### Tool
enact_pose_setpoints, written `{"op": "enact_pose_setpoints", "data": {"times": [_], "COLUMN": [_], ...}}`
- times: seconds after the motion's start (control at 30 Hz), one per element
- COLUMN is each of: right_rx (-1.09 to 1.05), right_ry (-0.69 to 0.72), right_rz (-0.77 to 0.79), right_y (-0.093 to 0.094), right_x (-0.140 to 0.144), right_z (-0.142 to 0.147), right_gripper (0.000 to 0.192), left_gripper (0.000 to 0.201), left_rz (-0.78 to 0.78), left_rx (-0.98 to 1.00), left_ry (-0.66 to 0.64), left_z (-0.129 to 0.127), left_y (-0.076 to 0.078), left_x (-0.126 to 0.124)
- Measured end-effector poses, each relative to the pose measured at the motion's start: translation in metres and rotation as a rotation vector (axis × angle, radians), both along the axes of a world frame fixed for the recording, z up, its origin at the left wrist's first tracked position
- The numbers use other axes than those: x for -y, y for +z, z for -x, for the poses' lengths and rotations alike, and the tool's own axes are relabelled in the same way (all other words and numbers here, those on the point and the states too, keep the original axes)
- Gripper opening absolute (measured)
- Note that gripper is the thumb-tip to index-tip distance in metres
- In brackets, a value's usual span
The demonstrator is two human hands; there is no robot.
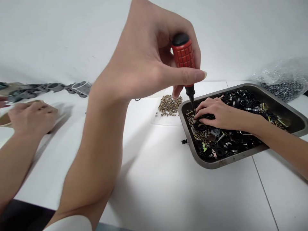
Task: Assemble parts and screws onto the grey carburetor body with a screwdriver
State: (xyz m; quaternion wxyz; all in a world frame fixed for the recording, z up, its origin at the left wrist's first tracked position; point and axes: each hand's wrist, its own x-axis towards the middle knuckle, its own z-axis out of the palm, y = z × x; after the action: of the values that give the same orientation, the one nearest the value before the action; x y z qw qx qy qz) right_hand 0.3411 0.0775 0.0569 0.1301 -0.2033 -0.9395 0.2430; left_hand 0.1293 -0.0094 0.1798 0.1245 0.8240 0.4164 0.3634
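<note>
At the far left, another person's hand (31, 117) lies flat, palm down, on a beige flat piece (4, 119) at the edge of the white table (156, 186). Behind it, a row of grey plastic parts (36, 88) runs along the back of the table.

The wearer's left hand (156, 57) is raised in the middle of the view, its forearm rising from the bottom edge. It is closed round the red ribbed handle of a screwdriver (184, 56), with the thumb pressed across the front of the handle and the other fingers wrapped behind. The screwdriver stands nearly upright, black cap on top, and its dark shaft points down into the near-left corner of a metal tray (209, 164).

Just left of the tray lies a small heap of brass screws (169, 105), and a single small black part (184, 141) sits on the table beside the tray's near-left rim.

The tray is full of mixed black rings, brass pins and other small hardware. The right hand (221, 116) reaches in from the right and rests on this hardware, fingers curled down, with its fingertips (197, 114) right at the screwdriver's tip. Whether they pinch a piece cannot be told.

Behind the tray, at the far right, lies a clear plastic bag (284, 81) of small dark parts.
</note>
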Motion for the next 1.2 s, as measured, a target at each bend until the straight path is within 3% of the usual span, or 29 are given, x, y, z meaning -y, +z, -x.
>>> {"op": "enact_pose_setpoints", "data": {"times": [0.13, 0.3, 0.6, 0.9, 1.03, 1.2], "right_rx": [0.102, 0.058, -0.009, 0.016, 0.003, -0.024], "right_ry": [0.028, -0.074, -0.178, -0.230, -0.252, -0.281], "right_rz": [0.043, 0.153, 0.190, 0.223, 0.218, 0.225], "right_y": [0.003, 0.008, 0.012, 0.015, 0.013, 0.015], "right_x": [-0.001, -0.002, 0.001, 0.005, 0.005, 0.006], "right_z": [-0.001, -0.001, -0.001, 0.003, 0.002, 0.003], "right_gripper": [0.028, 0.022, 0.020, 0.024, 0.021, 0.016], "left_gripper": [0.011, 0.013, 0.011, 0.008, 0.009, 0.010], "left_rz": [0.040, 0.000, 0.096, 0.130, 0.208, 0.183], "left_rx": [-0.072, -0.078, -0.080, -0.201, -0.119, -0.191], "left_ry": [0.011, 0.021, -0.029, 0.035, -0.049, -0.029], "left_z": [-0.003, -0.003, -0.006, -0.013, -0.015, -0.020], "left_y": [0.001, 0.002, -0.001, -0.008, -0.013, -0.018], "left_x": [-0.001, -0.001, -0.004, -0.009, -0.012, -0.016]}}
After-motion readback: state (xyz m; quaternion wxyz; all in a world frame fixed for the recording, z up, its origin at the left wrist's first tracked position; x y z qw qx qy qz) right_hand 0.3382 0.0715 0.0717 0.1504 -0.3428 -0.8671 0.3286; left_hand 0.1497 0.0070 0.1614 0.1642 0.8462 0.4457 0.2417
